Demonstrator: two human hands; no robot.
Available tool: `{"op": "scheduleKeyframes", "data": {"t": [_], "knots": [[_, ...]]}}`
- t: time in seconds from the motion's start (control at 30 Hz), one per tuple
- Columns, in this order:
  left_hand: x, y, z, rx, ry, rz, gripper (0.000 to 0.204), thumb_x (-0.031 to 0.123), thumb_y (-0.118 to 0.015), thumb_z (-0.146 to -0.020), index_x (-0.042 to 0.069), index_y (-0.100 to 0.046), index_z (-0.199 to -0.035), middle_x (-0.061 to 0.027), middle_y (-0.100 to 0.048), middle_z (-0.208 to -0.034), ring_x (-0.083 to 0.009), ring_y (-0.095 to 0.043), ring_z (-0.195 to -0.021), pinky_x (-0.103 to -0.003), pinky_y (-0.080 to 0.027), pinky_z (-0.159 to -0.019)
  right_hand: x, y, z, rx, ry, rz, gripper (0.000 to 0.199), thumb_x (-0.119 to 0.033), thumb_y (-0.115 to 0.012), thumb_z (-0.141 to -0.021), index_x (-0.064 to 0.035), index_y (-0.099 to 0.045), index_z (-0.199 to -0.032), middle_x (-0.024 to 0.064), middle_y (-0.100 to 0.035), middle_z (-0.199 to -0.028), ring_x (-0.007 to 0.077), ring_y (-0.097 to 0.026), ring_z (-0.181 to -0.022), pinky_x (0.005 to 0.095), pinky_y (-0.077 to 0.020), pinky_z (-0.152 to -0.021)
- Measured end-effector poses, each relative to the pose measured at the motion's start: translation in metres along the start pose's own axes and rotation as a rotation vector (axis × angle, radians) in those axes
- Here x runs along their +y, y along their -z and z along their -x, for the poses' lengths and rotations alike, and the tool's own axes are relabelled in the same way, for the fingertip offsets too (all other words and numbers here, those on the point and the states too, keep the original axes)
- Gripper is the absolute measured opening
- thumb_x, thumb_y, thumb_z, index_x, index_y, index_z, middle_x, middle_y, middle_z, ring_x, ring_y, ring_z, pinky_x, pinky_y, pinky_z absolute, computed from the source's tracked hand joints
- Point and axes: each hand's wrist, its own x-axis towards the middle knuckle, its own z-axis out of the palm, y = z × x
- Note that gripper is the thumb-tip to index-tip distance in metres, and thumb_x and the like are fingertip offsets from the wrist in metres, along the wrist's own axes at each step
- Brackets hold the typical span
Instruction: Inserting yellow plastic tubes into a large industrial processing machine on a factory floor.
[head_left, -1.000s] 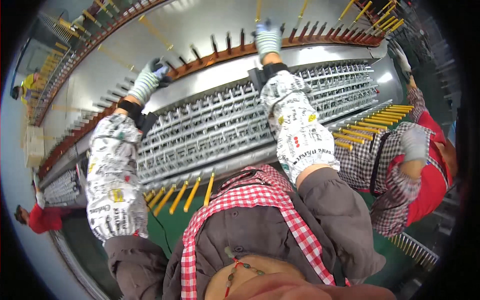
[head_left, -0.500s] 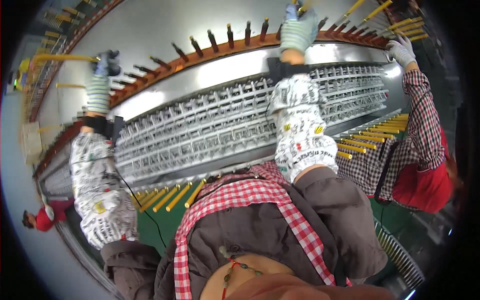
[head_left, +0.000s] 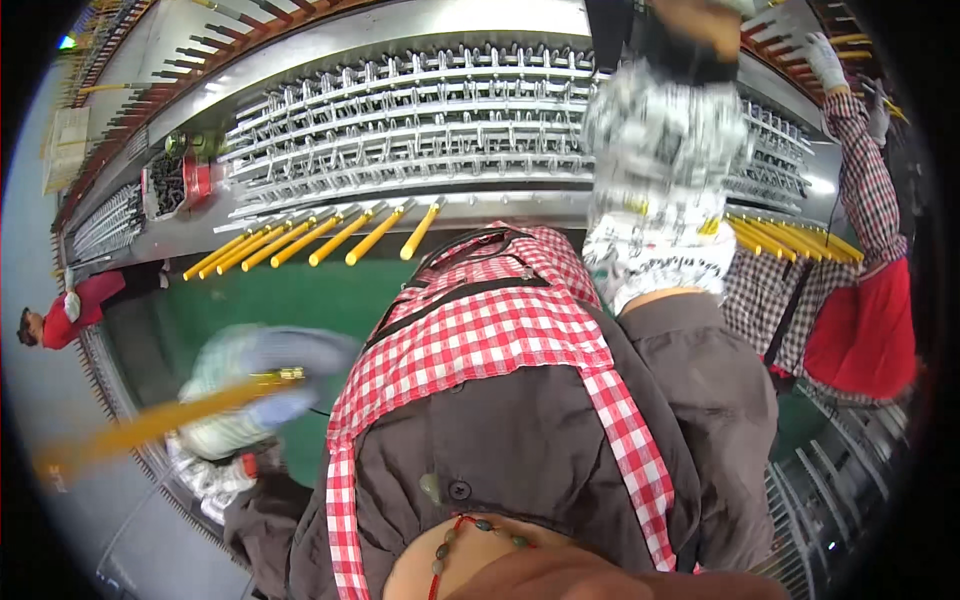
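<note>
My left hand [head_left: 225, 395], in a striped pale glove with blue palm, is blurred at the lower left, beside my body. Its fingers close around a yellow rod [head_left: 150, 425] with a brass-coloured end, which slants out to the left. My right forearm, in a white printed sleeve [head_left: 665, 150], stretches away from me over the metal rack [head_left: 410, 125]. Only the wrist [head_left: 700, 25] shows at the upper edge; the hand itself is cut off. Several yellow handles [head_left: 335, 240] stick out toward me from the rack's near edge.
On the left a red box [head_left: 197, 185] holds dark parts. Dark pegs line a reddish-brown rail [head_left: 200, 60] behind the rack. A co-worker in a checked sleeve [head_left: 862, 180] stands at the right, beside more yellow handles [head_left: 790, 238]. Another person [head_left: 90, 305] is far left.
My left hand has swung from the far pegs back to my left side with a yellow rod. My right hand has passed out beyond the upper edge. The view has shifted.
</note>
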Motion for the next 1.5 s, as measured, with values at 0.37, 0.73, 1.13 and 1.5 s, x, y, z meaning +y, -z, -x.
{"op": "scheduleKeyframes", "data": {"t": [0.37,0.73,1.13,1.5], "knots": [[-0.184,-0.131,-0.216,0.212,-0.504,0.119,0.017,0.008,-0.049,-0.092,0.004,-0.055,-0.107,-0.0069,-0.059,-0.095,-0.0126,-0.061,-0.071,-0.025,-0.050,-0.067,0.027,0.165,0.248,-0.390,-0.943,-0.062,0.021,-0.019,-0.056,-0.089,-0.0050,-0.055,-0.106,0.0045,-0.064,-0.082,0.0100,-0.060,-0.063,0.0208,-0.0449,-0.054],[-0.251,-0.113,-0.297,0.343,-0.333,-0.275,0.015,0.015,-0.057,-0.087,0.004,-0.054,-0.097,-0.0117,-0.062,-0.073,-0.0253,-0.063,-0.062,-0.036,-0.049,-0.054,0.095,0.124,0.281,-0.699,-0.585,0.532,0.028,-0.030,-0.058,-0.080,-0.0113,-0.060,-0.101,0.0157,-0.064,-0.082,0.0336,-0.061,-0.078,0.0412,-0.0476,-0.069],[-0.253,-0.092,-0.301,0.366,-0.240,-0.188,0.024,0.029,-0.051,-0.092,0.005,-0.053,-0.093,-0.0062,-0.060,-0.057,-0.0159,-0.058,-0.047,-0.029,-0.045,-0.047,0.091,0.120,0.290,-0.631,-0.534,0.489,0.024,-0.025,-0.060,-0.085,-0.0119,-0.059,-0.105,0.0128,-0.063,-0.080,0.0232,-0.064,-0.070,0.0335,-0.0496,-0.061],[-0.259,-0.094,-0.287,0.363,-0.322,-0.365,0.029,0.030,-0.053,-0.090,0.005,-0.058,-0.101,-0.0099,-0.061,-0.060,-0.0195,-0.060,-0.053,-0.034,-0.047,-0.052,0.109,0.122,0.291,-0.845,-0.653,0.710,0.034,-0.038,-0.052,-0.085,-0.0078,-0.058,-0.100,0.0217,-0.062,-0.089,0.0400,-0.059,-0.083,0.0465,-0.0467,-0.075]]}}
